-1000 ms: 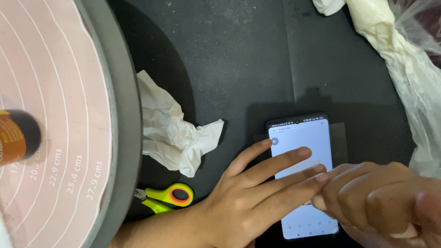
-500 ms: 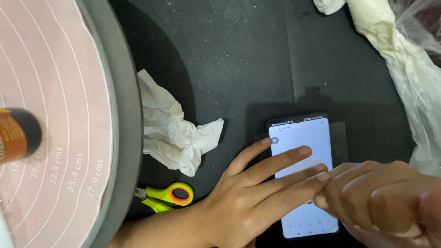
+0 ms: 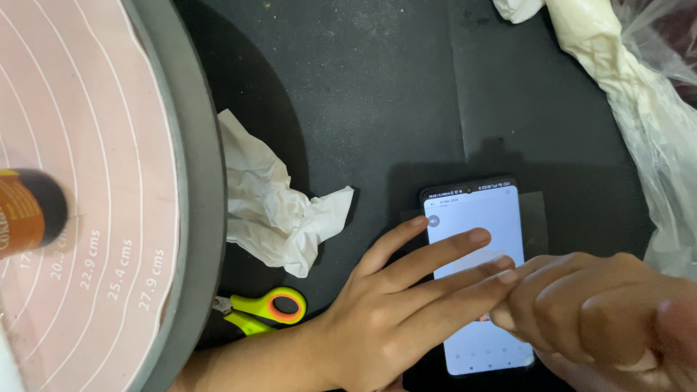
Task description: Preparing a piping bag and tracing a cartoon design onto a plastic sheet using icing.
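A dark smartphone [image 3: 479, 210] with a lit white screen lies flat on the black surface. My left hand [image 3: 392, 312] comes in from the lower left, palm down, and rests its spread fingers across the screen. My right hand [image 3: 595, 312] enters from the right with curled fingers. Its knuckles meet the tips of my left hand's lower fingers over the phone. I see nothing held inside the right hand. The lower part of the screen is partly hidden under both hands.
A crumpled white tissue [image 3: 276, 210] lies left of the phone, and yellow-and-orange scissors [image 3: 268, 308] sit by my left wrist. A grey round turntable [image 3: 200, 181] with a pink ringed mat and a brown bottle [image 3: 25, 214] fills the left. A cream-filled plastic bag [image 3: 617, 72] lies top right.
Almost nothing. My right hand has shifted slightly against the left fingertips; the left hand and the phone stay where they were.
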